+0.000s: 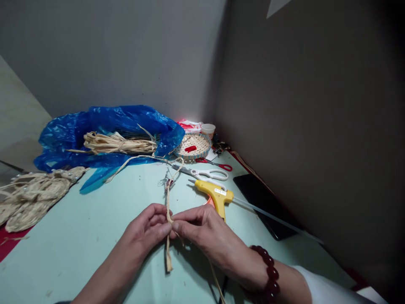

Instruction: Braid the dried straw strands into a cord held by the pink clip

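Observation:
A twisted straw cord (pixel 168 200) runs between my two hands, which meet near the front middle of the table. My left hand (pixel 147 230) pinches it between thumb and fingers. From the other side my right hand (pixel 202 230), with a dark red bead bracelet (pixel 268 270) at its wrist, grips the cord at the same spot. A short loose end hangs below the fingers, and the rest stretches away past some thin wire (pixel 169 184) and curves left toward a blue plastic bag (pixel 126 114).
A straw bundle (pixel 120 144) lies on the bag. Woven straw pieces (pixel 41 192) are at left. Behind my hands are a yellow glue gun (pixel 217 194) with a long glue stick, scissors (pixel 205 174), a woven basket (pixel 202 147), a cup (pixel 208 128) and a black phone-like slab (pixel 265 207).

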Demonstrator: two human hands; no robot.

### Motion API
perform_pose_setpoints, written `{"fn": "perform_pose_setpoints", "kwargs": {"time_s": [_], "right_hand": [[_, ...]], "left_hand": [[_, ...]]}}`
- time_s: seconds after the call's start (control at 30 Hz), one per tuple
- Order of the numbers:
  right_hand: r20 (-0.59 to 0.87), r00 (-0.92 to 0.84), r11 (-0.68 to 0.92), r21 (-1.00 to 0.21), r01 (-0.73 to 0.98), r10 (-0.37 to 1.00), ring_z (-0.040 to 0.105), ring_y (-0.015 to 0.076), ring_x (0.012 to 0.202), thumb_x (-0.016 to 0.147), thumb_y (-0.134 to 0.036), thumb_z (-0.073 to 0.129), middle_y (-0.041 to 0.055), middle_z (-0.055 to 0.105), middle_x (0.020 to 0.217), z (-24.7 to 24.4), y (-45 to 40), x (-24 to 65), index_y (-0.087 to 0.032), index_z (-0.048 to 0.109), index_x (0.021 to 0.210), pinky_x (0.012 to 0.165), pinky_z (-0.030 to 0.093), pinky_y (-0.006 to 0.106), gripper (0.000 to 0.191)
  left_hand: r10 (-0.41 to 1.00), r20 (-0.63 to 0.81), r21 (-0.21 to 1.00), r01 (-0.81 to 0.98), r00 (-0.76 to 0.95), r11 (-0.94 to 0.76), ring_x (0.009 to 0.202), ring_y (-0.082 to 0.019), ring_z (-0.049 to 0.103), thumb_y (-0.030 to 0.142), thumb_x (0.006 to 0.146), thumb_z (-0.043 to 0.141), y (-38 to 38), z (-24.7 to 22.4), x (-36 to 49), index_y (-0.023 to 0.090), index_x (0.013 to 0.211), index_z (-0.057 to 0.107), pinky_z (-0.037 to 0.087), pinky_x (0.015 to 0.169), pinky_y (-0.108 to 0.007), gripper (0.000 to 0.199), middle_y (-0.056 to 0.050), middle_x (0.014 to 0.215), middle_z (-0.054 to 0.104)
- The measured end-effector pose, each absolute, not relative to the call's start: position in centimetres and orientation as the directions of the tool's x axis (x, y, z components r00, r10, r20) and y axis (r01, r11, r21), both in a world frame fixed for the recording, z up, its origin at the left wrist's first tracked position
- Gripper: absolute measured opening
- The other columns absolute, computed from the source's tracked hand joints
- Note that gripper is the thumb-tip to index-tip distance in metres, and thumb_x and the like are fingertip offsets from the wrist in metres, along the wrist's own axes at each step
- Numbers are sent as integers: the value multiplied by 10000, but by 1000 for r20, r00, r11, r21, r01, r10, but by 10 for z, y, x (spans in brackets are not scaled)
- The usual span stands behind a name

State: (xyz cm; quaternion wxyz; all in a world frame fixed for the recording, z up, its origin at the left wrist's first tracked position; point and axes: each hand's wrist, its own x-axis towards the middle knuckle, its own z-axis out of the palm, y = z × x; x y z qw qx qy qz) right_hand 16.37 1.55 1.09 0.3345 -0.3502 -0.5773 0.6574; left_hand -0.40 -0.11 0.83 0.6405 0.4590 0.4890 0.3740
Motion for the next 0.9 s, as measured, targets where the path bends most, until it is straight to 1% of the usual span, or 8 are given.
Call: {"fn": "perform_pose_setpoints", "kwargs": {"time_s": [0.1, 0.2, 0.27, 0.43, 0.53, 0.63, 0.73, 0.9], "right_hand": [[-19, -539, -29, -999, -11, 842, 438, 89, 596, 872, -172, 459, -10, 533, 614, 9, 15, 164, -116, 661, 690, 597, 336, 218, 278], [52, -520, 194, -956, 222, 852, 415, 86, 579, 889, -183, 458, -21, 532, 620, 13, 11, 166, -135, 639, 703, 579, 325, 215, 264], [121, -531, 380, -828, 412, 839, 442, 99, 608, 890, -147, 440, -7, 559, 665, 17, 7, 168, -144, 623, 735, 607, 335, 228, 240], [307, -564, 642, -402, 653, 766, 455, 152, 675, 857, -128, 451, 28, 570, 745, 12, -2, 170, -165, 571, 787, 644, 322, 284, 143], [360, -590, 684, -254, 684, 723, 441, 169, 667, 875, -152, 431, 32, 557, 737, 6, -3, 170, -175, 538, 760, 646, 299, 309, 159], [359, -586, 676, -217, 704, 726, 423, 171, 627, 865, -152, 427, 30, 541, 712, 4, -4, 168, -184, 517, 749, 622, 276, 316, 150], [291, -565, 634, -278, 722, 772, 409, 158, 568, 858, -175, 434, 15, 537, 681, 6, -6, 165, -193, 501, 754, 562, 246, 303, 125], [310, -570, 643, -244, 726, 761, 424, 155, 511, 812, -192, 478, 20, 547, 649, 2, -10, 159, -187, 494, 743, 504, 210, 301, 72]], "left_hand": [[888, -353, 894, -175, 294, 413, 570, -68, 455, 337, 775, 692, -1, 6, 0, 192, 870, 567, 383, 559, -176, 214, 31, 709, 548], [877, -379, 872, -203, 295, 445, 457, -29, 185, 365, 746, 720, -5, 6, 3, 190, 818, 546, 189, 421, -155, 258, 90, 595, 407], [881, -385, 880, -176, 276, 440, 463, -41, 122, 389, 752, 706, -7, 4, 5, 197, 774, 510, 120, 406, -169, 276, 109, 558, 314], [915, -352, 930, -40, 196, 366, 480, -58, 230, 361, 815, 618, -11, -6, 7, 199, 797, 504, 173, 414, -162, 199, 88, 596, 356], [945, -302, 949, 138, 128, 284, 516, -76, 335, 320, 817, 595, -12, -6, 7, 189, 721, 505, 263, 476, -170, 187, 78, 571, 399], [970, -231, 930, 311, 82, 195, 539, -103, 420, 307, 837, 537, -13, 0, 9, 193, 652, 493, 334, 535, -198, 222, 67, 528, 441], [975, -216, 936, 296, 56, 190, 573, -112, 496, 283, 811, 544, -14, 3, 14, 187, 655, 514, 375, 561, -201, 186, 45, 577, 526], [944, -322, 934, 183, 67, 306, 355, -72, 354, 324, 814, 544, -15, -4, 12, 197, 693, 503, 267, 388, -182, 180, 90, 419, 445]]}}
